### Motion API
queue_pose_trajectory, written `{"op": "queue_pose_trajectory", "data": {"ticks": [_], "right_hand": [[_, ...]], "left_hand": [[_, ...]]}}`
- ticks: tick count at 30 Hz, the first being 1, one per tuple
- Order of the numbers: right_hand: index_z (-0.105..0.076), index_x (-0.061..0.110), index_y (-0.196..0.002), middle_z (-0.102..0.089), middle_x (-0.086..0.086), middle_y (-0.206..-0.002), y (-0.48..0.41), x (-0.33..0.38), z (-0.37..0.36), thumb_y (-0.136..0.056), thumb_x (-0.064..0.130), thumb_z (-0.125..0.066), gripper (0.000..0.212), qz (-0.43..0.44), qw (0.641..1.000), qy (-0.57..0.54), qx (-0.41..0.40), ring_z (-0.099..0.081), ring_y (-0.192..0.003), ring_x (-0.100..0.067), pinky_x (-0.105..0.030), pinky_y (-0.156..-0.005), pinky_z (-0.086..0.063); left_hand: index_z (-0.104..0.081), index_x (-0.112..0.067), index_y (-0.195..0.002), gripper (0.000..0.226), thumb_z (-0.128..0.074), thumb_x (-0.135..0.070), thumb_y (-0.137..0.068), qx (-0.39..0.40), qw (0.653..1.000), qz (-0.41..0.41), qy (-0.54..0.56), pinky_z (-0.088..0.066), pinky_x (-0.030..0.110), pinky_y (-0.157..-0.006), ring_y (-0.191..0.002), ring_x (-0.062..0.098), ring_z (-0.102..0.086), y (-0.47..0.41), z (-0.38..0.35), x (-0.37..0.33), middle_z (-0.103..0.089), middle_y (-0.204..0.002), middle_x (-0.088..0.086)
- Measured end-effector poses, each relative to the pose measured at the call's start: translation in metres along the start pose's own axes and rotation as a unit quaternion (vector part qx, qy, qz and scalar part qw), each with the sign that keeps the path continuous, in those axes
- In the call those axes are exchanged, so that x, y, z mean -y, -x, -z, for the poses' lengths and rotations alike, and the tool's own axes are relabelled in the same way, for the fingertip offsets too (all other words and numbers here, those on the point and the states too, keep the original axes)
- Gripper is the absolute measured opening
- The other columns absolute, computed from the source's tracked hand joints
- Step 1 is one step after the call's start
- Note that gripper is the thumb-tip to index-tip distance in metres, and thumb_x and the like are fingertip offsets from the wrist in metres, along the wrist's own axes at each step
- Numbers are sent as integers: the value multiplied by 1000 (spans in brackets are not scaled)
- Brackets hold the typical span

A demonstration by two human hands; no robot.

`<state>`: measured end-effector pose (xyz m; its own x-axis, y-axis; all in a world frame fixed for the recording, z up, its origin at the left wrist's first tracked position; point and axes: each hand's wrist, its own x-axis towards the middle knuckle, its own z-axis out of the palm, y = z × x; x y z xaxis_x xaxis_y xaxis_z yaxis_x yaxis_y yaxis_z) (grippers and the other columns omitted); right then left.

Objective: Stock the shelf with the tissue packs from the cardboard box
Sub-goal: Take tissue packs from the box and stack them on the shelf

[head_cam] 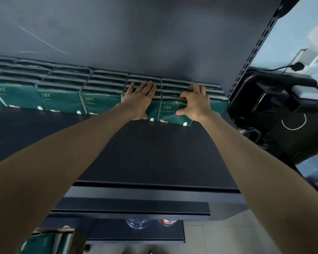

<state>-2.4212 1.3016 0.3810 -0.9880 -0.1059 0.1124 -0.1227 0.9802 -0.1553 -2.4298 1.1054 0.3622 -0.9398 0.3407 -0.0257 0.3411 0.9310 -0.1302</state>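
R hand (195, 102) grip curled onto the top tissue pack (171, 110), L hand (140, 97) flat, fingers straight, on the stack (153, 109) at its 9 o'clock. Both at back of shelf (154, 153), row of packs (62, 99) runs toward 9. Cardboard box (44, 241) down at 7 o'clock.

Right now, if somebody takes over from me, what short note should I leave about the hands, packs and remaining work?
Left hand: flat, fingers straight, against one tissue stack.
Right hand: fingers curled over the neighbouring stack, near the row's right end.
Done: tissue packs line the back of the shelf.
Left: the cardboard box, lower left, still holds packs.
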Motion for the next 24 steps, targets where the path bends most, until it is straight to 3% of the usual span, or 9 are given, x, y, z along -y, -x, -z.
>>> {"op": "queue_pose_trajectory", "data": {"ticks": [4,7,9,18,24], "right_hand": [[-44,11,-127,-36,-8,-133,-5,3,-4,-71,29,-82,70,15,999,37,-31,-32,-125,-28,-39,-106,-29],[-25,13,-145,-28,-8,-147,-9,3,-4,-69,29,-83,97,37,998,55,-13,-27,-135,-30,-43,-112,-24],[-15,19,-151,-18,-2,-157,-12,4,-5,-73,30,-80,103,50,996,70,27,-18,-143,-30,-44,-116,-15],[-16,19,-152,-18,-4,-158,-13,19,14,-73,29,-80,101,37,991,90,92,-16,-145,-28,-47,-116,-13],[-34,12,-146,-40,-9,-148,11,58,63,-77,15,-78,82,41,991,-17,122,-42,-133,-27,-33,-106,-34]], "left_hand": [[11,-10,-150,107,-70,-31,-83,-3,1000,-10,6,0,47,-118,-147,22,9,-2,-1,0,12,-159,6],[11,-10,-150,107,-70,-30,-84,-9,1000,-6,2,1,46,-117,-146,24,12,-3,-4,1,15,-159,7],[11,-10,-150,106,-70,-30,-84,-11,1000,-6,-1,1,46,-117,-146,24,11,-4,-5,1,15,-159,8],[5,-10,-151,114,-76,-37,-76,16,1000,-14,-9,-4,49,-118,-147,26,2,-3,19,6,6,-160,8],[-24,-8,-149,97,-80,-34,-73,13,997,-16,80,-30,43,-110,-137,32,-33,39,67,33,-31,-152,13]]}}
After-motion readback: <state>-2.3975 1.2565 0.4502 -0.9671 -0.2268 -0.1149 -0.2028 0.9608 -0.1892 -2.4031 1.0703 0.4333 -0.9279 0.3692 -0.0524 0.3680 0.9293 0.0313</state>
